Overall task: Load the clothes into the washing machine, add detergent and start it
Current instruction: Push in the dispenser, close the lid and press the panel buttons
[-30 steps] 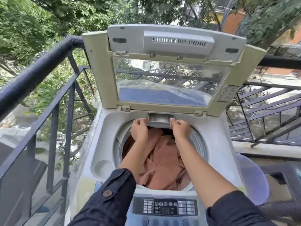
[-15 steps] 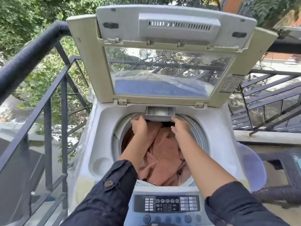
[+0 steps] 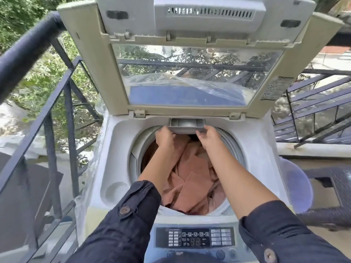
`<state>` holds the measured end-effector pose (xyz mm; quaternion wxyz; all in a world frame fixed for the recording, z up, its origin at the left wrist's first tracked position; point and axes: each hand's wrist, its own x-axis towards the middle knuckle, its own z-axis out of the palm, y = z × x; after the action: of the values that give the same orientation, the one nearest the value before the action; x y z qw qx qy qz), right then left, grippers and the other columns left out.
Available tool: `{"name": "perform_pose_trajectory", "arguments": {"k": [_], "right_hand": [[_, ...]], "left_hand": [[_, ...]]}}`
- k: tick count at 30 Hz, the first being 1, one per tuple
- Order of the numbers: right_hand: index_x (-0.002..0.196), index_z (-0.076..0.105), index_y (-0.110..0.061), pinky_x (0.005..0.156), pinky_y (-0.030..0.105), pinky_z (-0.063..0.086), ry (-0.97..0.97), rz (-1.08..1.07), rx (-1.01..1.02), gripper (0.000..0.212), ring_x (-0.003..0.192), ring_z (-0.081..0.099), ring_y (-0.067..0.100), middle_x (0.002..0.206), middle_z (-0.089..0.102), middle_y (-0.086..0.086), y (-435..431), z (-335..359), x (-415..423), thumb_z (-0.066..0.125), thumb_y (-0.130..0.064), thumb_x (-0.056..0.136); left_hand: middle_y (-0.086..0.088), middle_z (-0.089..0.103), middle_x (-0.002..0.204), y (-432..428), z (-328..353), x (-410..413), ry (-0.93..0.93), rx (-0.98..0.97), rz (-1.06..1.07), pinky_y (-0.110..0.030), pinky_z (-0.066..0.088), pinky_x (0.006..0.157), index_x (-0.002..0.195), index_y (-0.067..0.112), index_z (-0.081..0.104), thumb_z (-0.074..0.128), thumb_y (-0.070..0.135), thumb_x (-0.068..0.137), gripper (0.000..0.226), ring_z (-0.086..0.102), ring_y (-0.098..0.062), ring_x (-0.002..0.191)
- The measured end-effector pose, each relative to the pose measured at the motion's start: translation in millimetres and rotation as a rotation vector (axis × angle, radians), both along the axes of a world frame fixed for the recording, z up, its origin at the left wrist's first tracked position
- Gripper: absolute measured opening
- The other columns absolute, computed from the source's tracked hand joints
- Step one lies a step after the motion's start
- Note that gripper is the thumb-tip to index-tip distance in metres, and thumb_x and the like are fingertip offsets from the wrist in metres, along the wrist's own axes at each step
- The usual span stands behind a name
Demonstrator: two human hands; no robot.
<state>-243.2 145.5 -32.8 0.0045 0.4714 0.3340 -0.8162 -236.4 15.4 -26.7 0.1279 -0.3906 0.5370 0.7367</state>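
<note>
The white top-load washing machine point(image 3: 117, 141) stands with its lid point(image 3: 190, 73) raised. Pinkish-brown clothes point(image 3: 193, 179) fill the drum. At the drum's back rim a small grey detergent drawer point(image 3: 187, 123) sticks out, and its tray looks bare. My left hand point(image 3: 164, 137) grips the drawer's lower left corner with curled fingers. My right hand point(image 3: 208, 137) holds its lower right corner. Both forearms reach over the clothes. The control panel point(image 3: 194, 237) near me has a lit display.
A dark metal railing point(image 3: 47, 114) runs close along the left, with trees beyond. A pale purple plastic tub point(image 3: 296, 186) sits against the machine's right side, next to dark wicker furniture point(image 3: 340, 188). More railing point(image 3: 313, 114) is at the back right.
My view has moved closer to the machine and tilted down. Both hands have slid from the drawer's front to just under its lower corners.
</note>
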Motion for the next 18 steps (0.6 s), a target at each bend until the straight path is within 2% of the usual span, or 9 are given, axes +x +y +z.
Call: {"name": "perform_pose_trajectory", "arguments": {"k": [3,4,6,7,8,10,11,15,18], "right_hand": [[0.118,0.049,0.007,0.100,0.037,0.042,0.037,-0.034,-0.007,0.024,0.124,0.045,0.032,0.140,0.036,0.023,-2,6,-7,0.044,0.000,0.096],[0.116,0.050,0.006,0.097,0.037,0.044,0.050,-0.044,-0.008,0.023,0.111,0.051,0.029,0.131,0.041,0.021,-3,7,-9,0.043,0.000,0.096],[0.102,0.051,0.005,0.089,0.036,0.045,0.038,-0.051,0.015,0.012,0.080,0.048,0.021,0.113,0.040,0.016,-3,8,-14,0.042,0.001,0.095],[0.094,0.051,0.003,0.087,0.036,0.046,0.021,-0.052,0.022,0.009,0.078,0.046,0.020,0.110,0.039,0.014,-4,8,-15,0.042,0.002,0.094],[0.093,0.050,0.003,0.086,0.036,0.046,0.015,-0.046,0.023,0.009,0.084,0.049,0.023,0.109,0.040,0.014,-4,8,-16,0.042,0.003,0.093],[0.107,0.050,0.002,0.086,0.034,0.047,0.018,-0.040,0.036,0.017,0.106,0.050,0.028,0.109,0.043,0.014,-5,9,-14,0.043,0.004,0.092],[0.110,0.048,0.001,0.087,0.032,0.047,0.024,-0.036,0.045,0.019,0.110,0.049,0.028,0.107,0.045,0.013,-5,10,-14,0.043,0.004,0.092],[0.106,0.046,0.000,0.089,0.029,0.045,0.032,-0.023,0.055,0.016,0.110,0.049,0.027,0.093,0.048,0.011,-10,14,-11,0.042,0.004,0.091],[0.098,0.051,0.001,0.094,0.030,0.045,0.059,-0.024,0.008,0.011,0.096,0.050,0.023,0.087,0.048,0.010,-9,16,-9,0.042,0.003,0.092]], "left_hand": [[-0.011,0.066,0.105,2,1,-3,0.020,0.037,0.071,-0.024,0.041,0.062,0.120,0.010,0.052,0.041,0.021,0.092,0.032,0.061,-0.020,0.086],[-0.012,0.065,0.105,2,3,-4,0.036,0.043,0.078,-0.024,0.041,0.063,0.123,0.009,0.050,0.040,0.020,0.093,0.033,0.060,-0.021,0.089],[-0.012,0.063,0.107,3,5,-9,0.058,0.041,0.065,-0.028,0.042,0.069,0.126,0.009,0.048,0.038,0.020,0.094,0.035,0.060,-0.022,0.094],[-0.012,0.063,0.109,3,6,-10,0.065,0.042,0.055,-0.030,0.042,0.076,0.128,0.008,0.047,0.037,0.021,0.095,0.037,0.060,-0.022,0.098],[-0.012,0.063,0.110,2,6,-10,0.069,0.049,0.045,-0.031,0.041,0.082,0.129,0.008,0.046,0.037,0.022,0.095,0.038,0.060,-0.023,0.103],[-0.010,0.060,0.110,2,6,-10,0.068,0.077,0.029,-0.032,0.038,0.087,0.130,0.011,0.044,0.036,0.023,0.097,0.036,0.058,-0.023,0.110],[-0.010,0.059,0.109,2,6,-10,0.071,0.090,0.030,-0.031,0.037,0.087,0.129,0.012,0.044,0.035,0.022,0.097,0.034,0.057,-0.022,0.110],[-0.011,0.057,0.109,4,9,-11,0.094,0.114,0.042,-0.031,0.036,0.088,0.116,0.019,0.045,0.036,0.022,0.098,0.021,0.054,-0.020,0.102],[-0.010,0.056,0.110,5,11,-10,0.094,0.125,0.047,-0.031,0.038,0.083,0.120,0.019,0.044,0.036,0.023,0.098,0.024,0.054,-0.021,0.104]]}}
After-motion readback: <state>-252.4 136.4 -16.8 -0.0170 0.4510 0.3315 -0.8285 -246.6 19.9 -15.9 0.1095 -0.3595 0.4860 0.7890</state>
